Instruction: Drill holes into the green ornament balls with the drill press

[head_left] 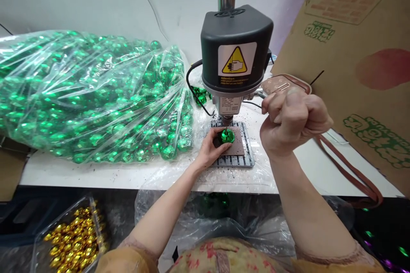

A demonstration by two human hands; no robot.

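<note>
My left hand (212, 148) pinches a shiny green faceted ball (227, 136) between thumb and fingers. The ball rests on a brown square pad (239, 147) upon the slotted metal base (250, 161) of a small black drill press (237, 30). Directly above it is the drill chuck (227, 120), its thin bit reaching down to the ball's top; whether it has entered cannot be told. Raised at the press's right side, my right hand (288, 121) is closed in a fist around the feed lever, which the fingers almost wholly hide.
A big clear bag (96, 98) of green balls fills the left of the white table (96, 175). Cardboard (349, 89) and a brown strapped bag (290, 81) stand right. Gold balls (75, 239) lie in a clear container below left. Dark shavings surround the base.
</note>
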